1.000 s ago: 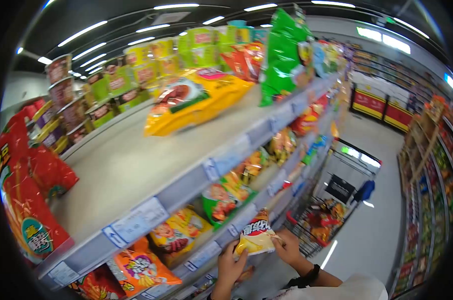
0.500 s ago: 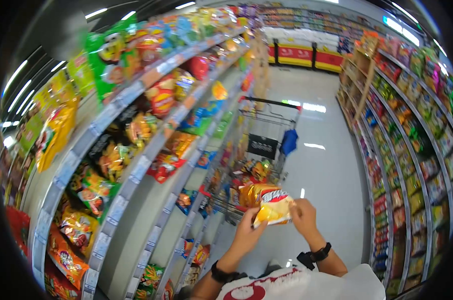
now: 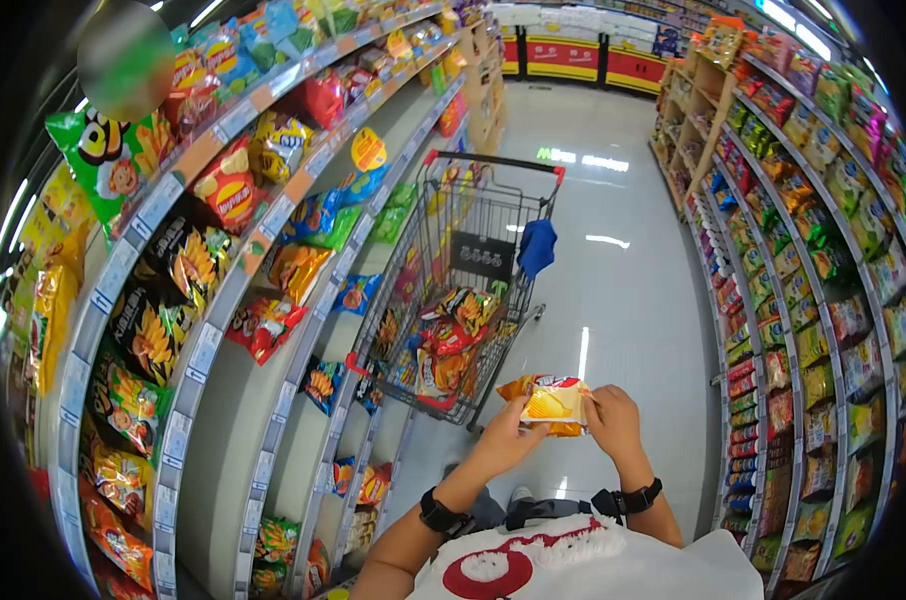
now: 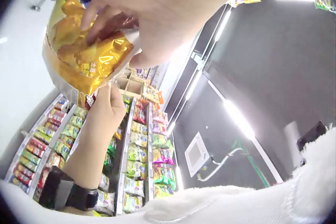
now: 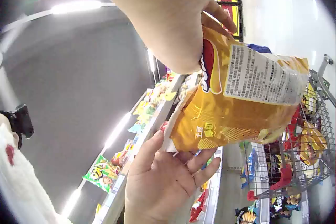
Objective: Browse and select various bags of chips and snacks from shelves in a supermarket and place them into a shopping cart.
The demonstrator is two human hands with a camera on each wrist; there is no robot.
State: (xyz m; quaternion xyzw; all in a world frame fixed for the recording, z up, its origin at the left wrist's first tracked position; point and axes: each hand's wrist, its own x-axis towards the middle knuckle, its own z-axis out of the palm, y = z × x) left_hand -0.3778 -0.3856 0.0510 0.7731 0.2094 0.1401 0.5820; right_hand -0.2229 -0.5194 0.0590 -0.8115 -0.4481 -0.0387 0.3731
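Both hands hold a bag of chips (image 3: 555, 402), golden orange with a pale front panel, out in front of the white shirt. My left hand (image 3: 508, 445) grips its left end, the thumb on the near side. At the right end, my right hand (image 3: 615, 422) pinches the edge. A white printed label covers part of the bag's back (image 5: 262, 74) in the right wrist view, where the left hand (image 5: 165, 182) is seen at the bag's edge. From the left wrist, the left fingers (image 4: 97, 22) lie against the shiny golden film.
A wire shopping cart (image 3: 413, 330) stands ahead to the left, with several snack bags (image 3: 455, 335) inside. Shelves of snack bags (image 3: 138, 400) run along the left, and more shelves (image 3: 813, 350) line the right. Between them lies the shiny aisle floor (image 3: 618, 290).
The head view has swung from the left shelf's top toward the aisle and cart. Both hands keep hold of the chip bag, which has turned to lie flatter in view.
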